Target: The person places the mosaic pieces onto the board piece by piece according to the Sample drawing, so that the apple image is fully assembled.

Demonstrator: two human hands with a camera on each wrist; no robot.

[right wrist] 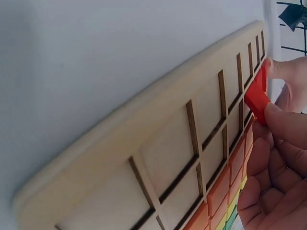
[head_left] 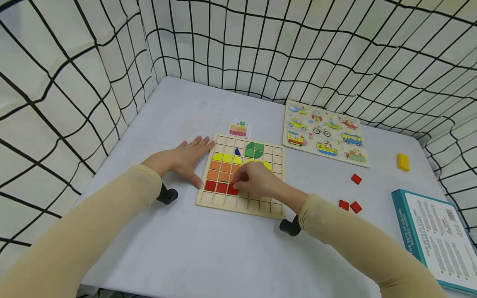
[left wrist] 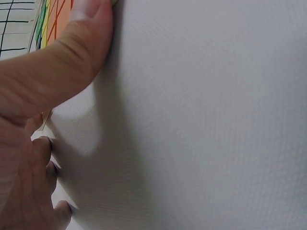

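A wooden grid board (head_left: pixel 220 199) lies on the white table. My right hand (head_left: pixel 257 178) pinches a red square tile (right wrist: pixel 256 102) between thumb and index finger, tilted over the third cell of the row with red tiles (head_left: pixel 210 186). Above that row sit orange tiles (head_left: pixel 223 176), then yellow curved pieces (head_left: pixel 227 157), a blue piece (head_left: pixel 237 152) and green pieces (head_left: pixel 254 150). The right hand hides part of the orange and yellow rows. With fingers spread, my left hand (head_left: pixel 182 159) rests at the board's left edge, its thumb (left wrist: pixel 79 48) against the side.
Behind the board lies a small pattern card (head_left: pixel 239 128). A picture puzzle (head_left: pixel 311 144) is at the back right. Several loose red tiles (head_left: pixel 356 179), a yellow block (head_left: pixel 403 162) and a teal-edged box (head_left: pixel 432 236) lie to the right. Black netting surrounds the table's back and sides.
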